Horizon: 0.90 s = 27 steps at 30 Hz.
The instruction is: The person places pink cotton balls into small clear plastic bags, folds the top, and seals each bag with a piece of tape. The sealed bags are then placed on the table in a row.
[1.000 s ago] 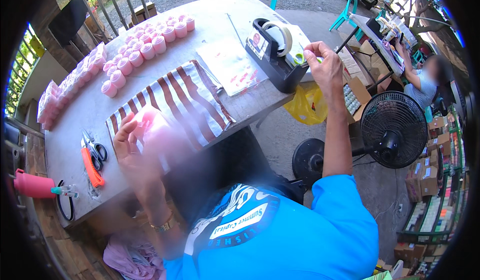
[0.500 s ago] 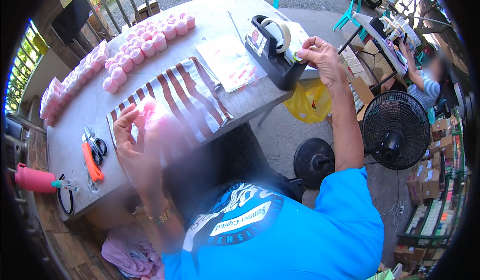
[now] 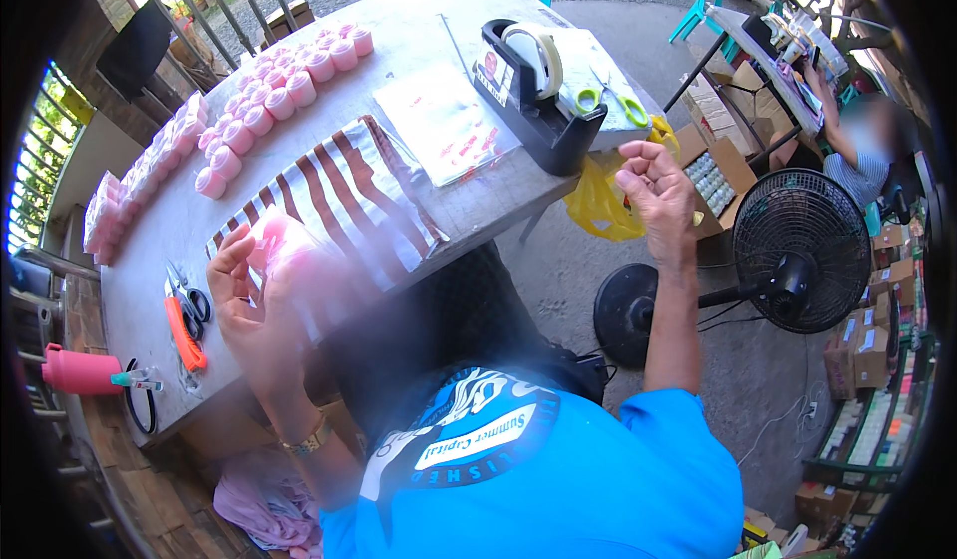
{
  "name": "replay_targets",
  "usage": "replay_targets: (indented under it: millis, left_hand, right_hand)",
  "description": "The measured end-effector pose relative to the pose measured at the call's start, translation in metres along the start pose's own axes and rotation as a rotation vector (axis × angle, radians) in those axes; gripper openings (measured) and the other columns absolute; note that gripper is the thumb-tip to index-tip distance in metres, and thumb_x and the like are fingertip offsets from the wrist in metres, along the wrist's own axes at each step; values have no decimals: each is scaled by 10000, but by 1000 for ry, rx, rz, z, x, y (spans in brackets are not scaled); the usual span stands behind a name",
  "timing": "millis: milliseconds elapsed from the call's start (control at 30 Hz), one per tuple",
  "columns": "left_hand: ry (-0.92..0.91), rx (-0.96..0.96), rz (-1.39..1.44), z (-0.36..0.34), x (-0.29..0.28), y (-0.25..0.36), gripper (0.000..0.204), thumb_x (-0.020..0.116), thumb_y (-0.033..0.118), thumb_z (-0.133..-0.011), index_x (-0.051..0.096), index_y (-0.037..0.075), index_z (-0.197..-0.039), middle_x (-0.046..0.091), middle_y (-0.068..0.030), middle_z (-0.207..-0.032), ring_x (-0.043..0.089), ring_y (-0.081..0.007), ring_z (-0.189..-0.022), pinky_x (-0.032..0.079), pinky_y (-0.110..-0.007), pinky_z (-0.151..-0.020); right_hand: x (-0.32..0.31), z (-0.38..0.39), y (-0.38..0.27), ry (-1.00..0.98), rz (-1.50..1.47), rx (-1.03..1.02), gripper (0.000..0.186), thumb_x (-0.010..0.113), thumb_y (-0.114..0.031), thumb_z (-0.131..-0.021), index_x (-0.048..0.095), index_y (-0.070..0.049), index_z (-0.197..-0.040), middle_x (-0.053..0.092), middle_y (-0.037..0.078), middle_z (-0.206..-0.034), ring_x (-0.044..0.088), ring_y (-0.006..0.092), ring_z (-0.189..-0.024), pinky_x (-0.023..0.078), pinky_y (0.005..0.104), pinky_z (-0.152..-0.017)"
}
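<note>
1. Your pink item (image 3: 281,243) is up in your left hand (image 3: 244,305), over the left part of the brown-and-white striped cloth (image 3: 334,190) on the table (image 3: 135,300).
2. Looks-wise it's a pale, candy-pink bundle, kinda shiny and crinkly up top like thin plastic wrap. Its lower part melts into a blurry haze, so I can't tell its full shape.
3. Your left fingers are curled around its left side, gripping it; the exact thumb contact is lost in the blur.
4. Your right hand (image 3: 660,195) is up past the table edge, fingers bent in and thumb close to them. Can't tell if you're pinching anything.
5. That hand's just beside the yellow plastic bag (image 3: 603,210), near the black tape dispenser (image 3: 558,145) and green-handled scissors (image 3: 632,110).
6. Similar pink rolls (image 3: 279,103) sit in rows farther back.
</note>
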State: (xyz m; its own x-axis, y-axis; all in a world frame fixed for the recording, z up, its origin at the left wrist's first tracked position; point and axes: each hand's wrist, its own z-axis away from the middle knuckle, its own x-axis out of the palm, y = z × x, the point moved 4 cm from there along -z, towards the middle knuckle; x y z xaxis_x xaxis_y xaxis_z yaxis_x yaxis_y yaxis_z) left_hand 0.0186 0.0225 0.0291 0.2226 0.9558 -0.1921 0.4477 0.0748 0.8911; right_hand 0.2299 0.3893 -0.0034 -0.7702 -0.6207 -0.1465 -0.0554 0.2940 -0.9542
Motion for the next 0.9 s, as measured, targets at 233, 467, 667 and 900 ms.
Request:
replay_targets:
  millis: [233, 467, 667, 900]
  left_hand:
    - [28, -30, 27, -3, 7, 12, 354, 675, 92, -837, 553, 28, -1163, 524, -142, -1345, 543, -223, -1213, 476, -365, -1022]
    - [9, -13, 69, -5, 7, 9, 337, 680, 87, -843, 560, 38, -1155, 528, -127, -1325, 537, -212, -1219, 478, -359, -1018]
    - [53, 7, -26, 7, 7, 5, 386, 668, 60, -889, 508, 54, -1240, 465, -119, -1368, 464, -239, -1288, 425, -398, -1084]
    - [153, 203, -251, 25, 14, 20, 457, 732, 69, -817, 506, 42, -1214, 478, -150, -1323, 500, -271, -1255, 451, -429, -1066]
  right_hand:
    - [9, -15, 17, 62, 408, -418, 490, 656, -31, -892, 594, -169, -1358, 649, 20, -938, 567, 125, -737, 510, 301, -789]
    - [-4, -20, 8, -47, 663, -421, 620, 620, 42, -829, 532, -143, -1414, 647, 88, -956, 583, 170, -749, 504, 354, -785]
    - [38, 18, -37, -242, 664, -272, 652, 624, 13, -809, 492, -101, -1437, 615, 85, -838, 594, 192, -754, 478, 411, -863]
    - [167, 4, -119, -618, 240, -438, 492, 624, -52, -868, 561, -66, -1356, 649, 65, -814, 642, 157, -878, 442, 389, -1020]
